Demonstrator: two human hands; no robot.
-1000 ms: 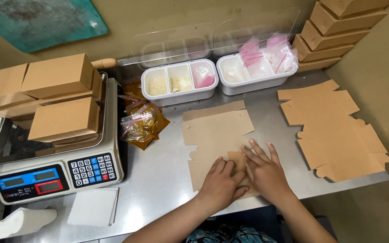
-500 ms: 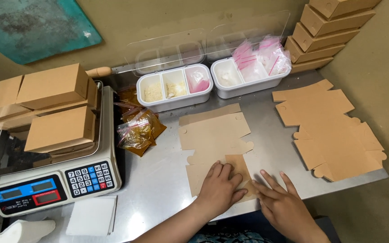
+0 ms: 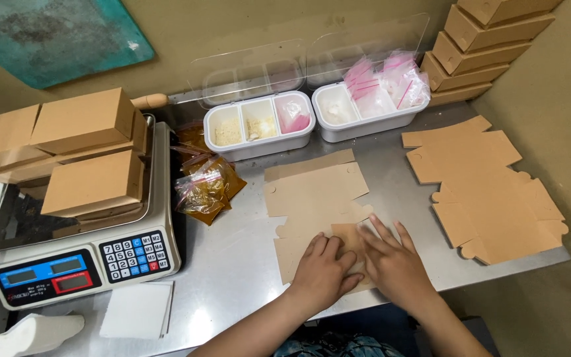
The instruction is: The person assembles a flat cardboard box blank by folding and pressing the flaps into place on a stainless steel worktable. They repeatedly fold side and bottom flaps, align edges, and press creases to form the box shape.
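Observation:
A flat brown cardboard box blank (image 3: 315, 192) lies unfolded on the steel table (image 3: 232, 258), its near end under both my hands. My left hand (image 3: 323, 273) presses flat on the blank's near flap, fingers together. My right hand (image 3: 391, 261) lies beside it with fingers spread, pressing on the same folded flap (image 3: 346, 237). Neither hand grips anything; both rest palm down on the cardboard.
A stack of flat box blanks (image 3: 484, 192) lies at the right. Folded brown boxes (image 3: 90, 178) sit on a digital scale (image 3: 74, 268) at left, others (image 3: 484, 33) stacked at back right. Two white divided trays (image 3: 259, 125) (image 3: 371, 106) and sauce packets (image 3: 203, 185) sit behind. White paper (image 3: 137, 309) lies near the front edge.
My right hand, which had slid off to the lower right half a second ago, has come back up beside my left hand onto the flap. The left hand stayed on the cardboard.

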